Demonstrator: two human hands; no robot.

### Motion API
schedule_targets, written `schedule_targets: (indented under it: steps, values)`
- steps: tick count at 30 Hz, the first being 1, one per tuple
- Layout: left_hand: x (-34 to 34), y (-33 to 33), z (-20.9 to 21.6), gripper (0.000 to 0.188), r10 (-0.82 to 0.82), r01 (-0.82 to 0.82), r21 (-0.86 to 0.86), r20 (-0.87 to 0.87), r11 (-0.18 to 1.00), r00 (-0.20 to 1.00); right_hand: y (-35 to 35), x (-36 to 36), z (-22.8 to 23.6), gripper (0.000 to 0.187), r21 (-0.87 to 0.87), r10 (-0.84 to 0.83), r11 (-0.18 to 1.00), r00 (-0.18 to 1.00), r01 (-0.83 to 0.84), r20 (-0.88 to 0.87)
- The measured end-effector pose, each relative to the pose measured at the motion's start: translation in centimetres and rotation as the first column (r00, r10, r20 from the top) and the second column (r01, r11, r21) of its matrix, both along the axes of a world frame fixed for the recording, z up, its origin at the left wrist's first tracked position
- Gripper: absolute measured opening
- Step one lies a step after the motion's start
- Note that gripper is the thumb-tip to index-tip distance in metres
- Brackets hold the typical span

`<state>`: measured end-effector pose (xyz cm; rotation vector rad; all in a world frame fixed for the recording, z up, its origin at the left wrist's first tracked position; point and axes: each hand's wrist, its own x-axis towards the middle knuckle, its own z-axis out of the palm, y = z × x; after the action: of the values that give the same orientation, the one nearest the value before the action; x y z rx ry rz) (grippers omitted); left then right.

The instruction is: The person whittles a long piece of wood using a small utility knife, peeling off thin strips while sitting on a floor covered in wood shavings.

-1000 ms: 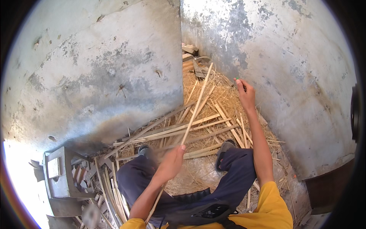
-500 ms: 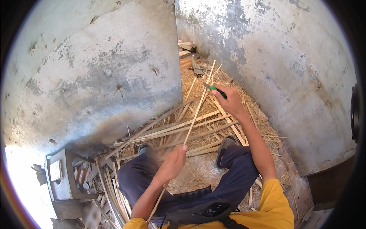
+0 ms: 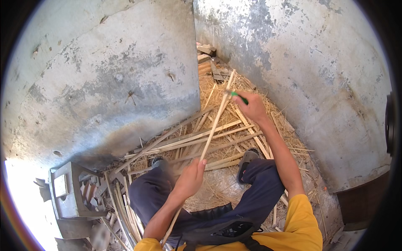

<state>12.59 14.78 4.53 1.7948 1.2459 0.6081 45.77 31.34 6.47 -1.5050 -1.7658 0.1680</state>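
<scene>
Right hand [image 3: 253, 108] has swung in, grip closed round green-handled knife [image 3: 234, 94] at pale strip [image 3: 215, 121], which left hand [image 3: 190, 178] clasps above floor [image 3: 224, 183], tip toward its far corner; strip twisting could make knife skid.

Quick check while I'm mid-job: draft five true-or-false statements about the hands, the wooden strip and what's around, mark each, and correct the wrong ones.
1. The left hand grips a long, thin wooden strip. True.
2. The right hand is empty. False: it holds a small tool with a green handle.
3. The tool is nearer the strip's far end than the left hand is. True.
4. The loose strips lie in one parallel stack. False: they lie at various angles, many crossing, over straw.
5. The grey boxy stand is on the person's right. False: it is on the person's left.
</scene>
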Motion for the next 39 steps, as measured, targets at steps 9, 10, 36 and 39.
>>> schedule_targets:
  steps: [9,10,36,39]
  values:
    - [0.1,-0.3,1.0,0.036,0.003,0.021,-0.137,0.173,0.99,0.985,1.8,11.4,-3.9,0.046,-0.149,-0.381,0.924,0.885,0.353,-0.266]
    - [0.1,0.0,0.9,0.035,0.022,0.001,-0.13,0.181,0.992,0.983,1.5,11.1,-3.9,0.046,-0.173,-0.381,0.922,0.89,0.346,-0.252]
    - [-0.7,1.2,0.5,0.04,0.138,-0.143,0.019,0.16,0.99,0.977,-10.1,-9.5,-1.0,0.033,0.05,0.489,0.871,0.872,-0.489,0.008]
    - [-0.9,1.3,0.9,0.039,0.12,-0.111,-0.062,0.182,0.992,0.976,-10.4,-10.1,-1.1,0.032,0.039,0.524,0.851,0.852,-0.524,-0.004]
